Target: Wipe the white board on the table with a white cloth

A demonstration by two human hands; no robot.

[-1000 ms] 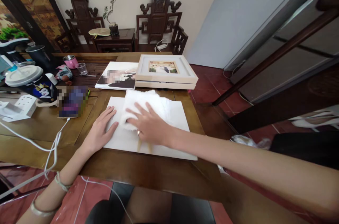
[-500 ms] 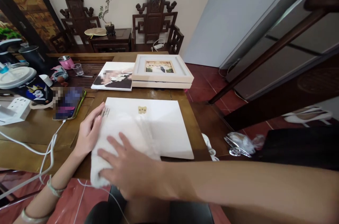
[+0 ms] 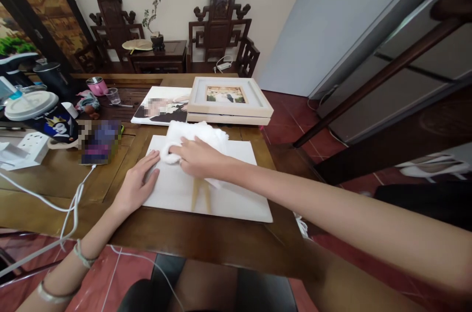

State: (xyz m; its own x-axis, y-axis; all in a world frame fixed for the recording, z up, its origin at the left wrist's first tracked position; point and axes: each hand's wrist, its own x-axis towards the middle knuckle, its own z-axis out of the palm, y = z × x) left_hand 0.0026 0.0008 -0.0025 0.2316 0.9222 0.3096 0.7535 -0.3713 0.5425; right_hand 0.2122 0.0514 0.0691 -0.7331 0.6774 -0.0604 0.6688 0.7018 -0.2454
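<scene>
A white rectangular panel (image 3: pixel 243 206) lies flat on the wooden table (image 3: pixel 162 233) in front of me. Two thin tan strips (image 3: pixel 201 196) show in a V on its near half, slightly blurred. Over its far edge, my right hand (image 3: pixel 199 157) presses a folded white cloth (image 3: pixel 197 131), with the fingers partly sunk into the fabric. The cloth hides that part of the panel. My left hand (image 3: pixel 138 185) rests on the panel's left edge, fingers stretched out and thumb apart.
Behind the panel lie a photo print (image 3: pixel 162 105) and stacked pale picture frames (image 3: pixel 228 100). At left are a phone (image 3: pixel 101 142), a lidded cup (image 3: pixel 47 112), a power strip (image 3: pixel 35 147) and white cables (image 3: pixel 75 199). A pink mug (image 3: pixel 97 86) stands farther back.
My right hand has moved the cloth from the panel's near left to its far edge, uncovering the near half and the tan strips. My left hand stays at the left edge.
</scene>
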